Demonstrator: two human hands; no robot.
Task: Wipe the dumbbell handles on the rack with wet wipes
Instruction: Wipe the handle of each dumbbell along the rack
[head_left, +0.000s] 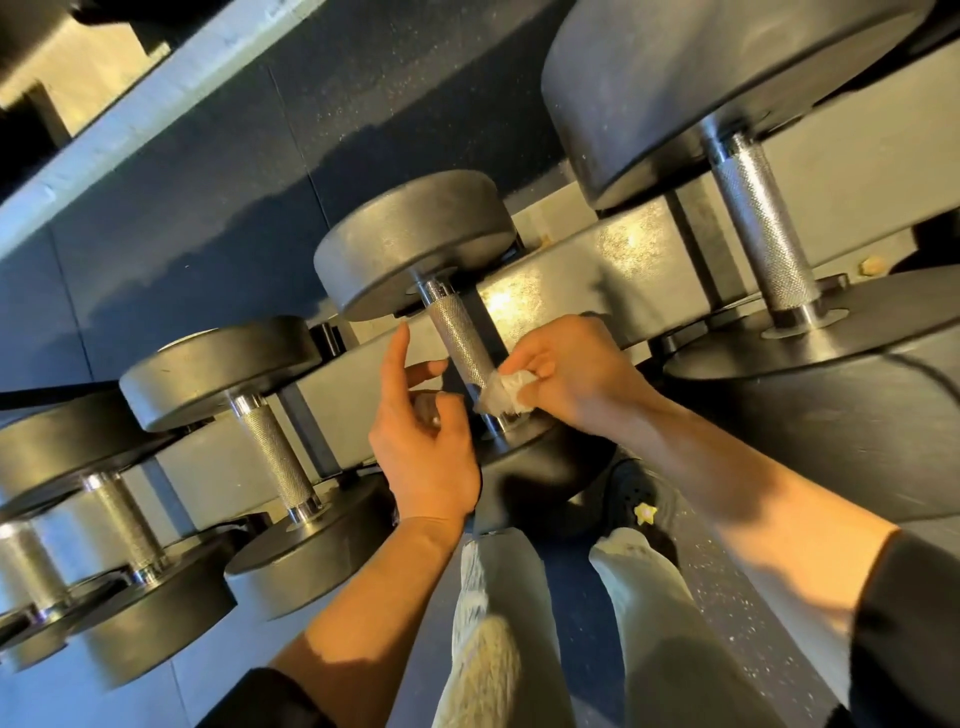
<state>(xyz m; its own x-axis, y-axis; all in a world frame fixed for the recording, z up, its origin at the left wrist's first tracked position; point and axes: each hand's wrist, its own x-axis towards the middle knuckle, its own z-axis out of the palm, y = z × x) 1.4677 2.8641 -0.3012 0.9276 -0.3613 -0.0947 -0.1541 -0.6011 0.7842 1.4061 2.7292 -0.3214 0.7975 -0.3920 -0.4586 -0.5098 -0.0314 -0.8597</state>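
Note:
A row of black dumbbells lies across a grey rack (613, 260). The middle dumbbell has a knurled steel handle (460, 338). My right hand (576, 374) pinches a crumpled white wet wipe (501, 392) against the lower end of that handle. My left hand (421, 436) hovers just left of the handle with its index finger raised and fingers apart, holding nothing. A smaller dumbbell handle (275, 457) is to the left and a larger one (758, 228) to the right.
More dumbbells (119, 525) continue toward the lower left. Big black weight heads (831, 431) crowd the right side. My light trousers (498, 623) and a dark shoe (639, 499) stand on speckled floor below the rack. An upper rack rail (156, 98) crosses the top left.

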